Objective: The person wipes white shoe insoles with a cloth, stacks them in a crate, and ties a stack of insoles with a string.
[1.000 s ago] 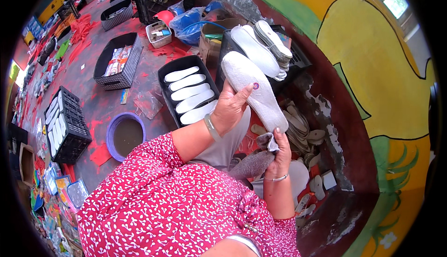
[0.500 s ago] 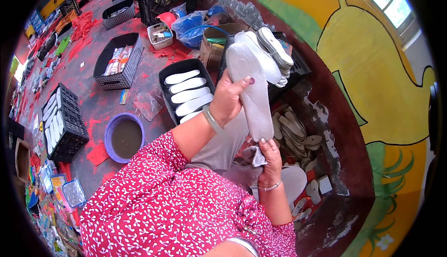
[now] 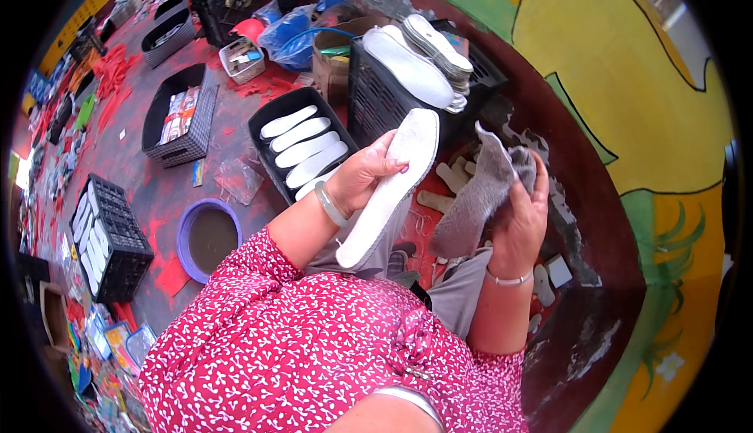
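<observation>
A white insole (image 3: 384, 205) with a greyish edge is held by my left hand (image 3: 365, 176), thumb on top and fingers underneath. It slants, with its narrow end down close to my red patterned top. On the right, my right hand (image 3: 519, 225) grips a grey fuzzy cloth (image 3: 474, 205), part of which hangs toward the insole without touching it. Beyond the left hand, a dark basket (image 3: 263, 151) holds several white insoles (image 3: 302, 141) in a row. More insoles (image 3: 423, 52) are stacked on a black crate (image 3: 369, 96) farther back.
A purple basin (image 3: 188, 237) of murky water stands on the floor at left, near another black crate (image 3: 129, 237) of insoles. Loose insoles (image 3: 439, 198) lie below the cloth. A patterned basket (image 3: 176, 151) stands farther off; the painted wall (image 3: 588, 80) closes the right side.
My hands have moved apart. The left hand has lowered and tilted the insole. My right hand has let go of its lower end and lifted the cloth to the right, where it now hangs spread out.
</observation>
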Action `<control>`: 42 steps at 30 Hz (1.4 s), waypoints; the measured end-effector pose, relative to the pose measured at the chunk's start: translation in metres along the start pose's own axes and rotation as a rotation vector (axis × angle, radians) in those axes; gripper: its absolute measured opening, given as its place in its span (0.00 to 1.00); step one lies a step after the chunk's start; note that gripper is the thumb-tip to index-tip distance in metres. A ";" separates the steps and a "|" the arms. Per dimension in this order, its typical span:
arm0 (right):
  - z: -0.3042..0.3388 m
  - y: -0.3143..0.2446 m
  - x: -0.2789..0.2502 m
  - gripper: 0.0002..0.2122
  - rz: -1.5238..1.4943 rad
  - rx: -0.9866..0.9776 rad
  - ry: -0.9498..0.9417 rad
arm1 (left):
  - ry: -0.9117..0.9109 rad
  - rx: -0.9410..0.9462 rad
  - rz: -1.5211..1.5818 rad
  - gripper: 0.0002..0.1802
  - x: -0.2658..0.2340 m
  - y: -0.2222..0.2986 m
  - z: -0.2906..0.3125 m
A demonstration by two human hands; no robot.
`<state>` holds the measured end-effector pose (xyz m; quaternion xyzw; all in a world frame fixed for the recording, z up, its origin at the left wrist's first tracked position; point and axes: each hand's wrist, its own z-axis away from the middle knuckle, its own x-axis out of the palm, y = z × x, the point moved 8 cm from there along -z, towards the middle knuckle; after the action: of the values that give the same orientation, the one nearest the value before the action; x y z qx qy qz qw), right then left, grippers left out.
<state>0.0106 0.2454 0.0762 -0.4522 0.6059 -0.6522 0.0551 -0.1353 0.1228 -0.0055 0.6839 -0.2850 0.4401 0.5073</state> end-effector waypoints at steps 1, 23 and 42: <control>-0.008 -0.003 0.002 0.15 0.048 -0.073 0.011 | -0.036 -0.034 0.008 0.33 0.011 -0.004 0.000; 0.025 0.017 0.039 0.20 1.019 -0.494 -0.163 | 0.055 0.030 -0.348 0.31 0.027 -0.026 -0.005; 0.086 0.047 0.066 0.21 0.962 -0.168 -0.747 | 0.320 0.398 -0.389 0.26 -0.006 0.052 -0.005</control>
<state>0.0056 0.1287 0.0591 -0.3289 0.7310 -0.3020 0.5159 -0.1831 0.1105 0.0124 0.7335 0.0263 0.4839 0.4766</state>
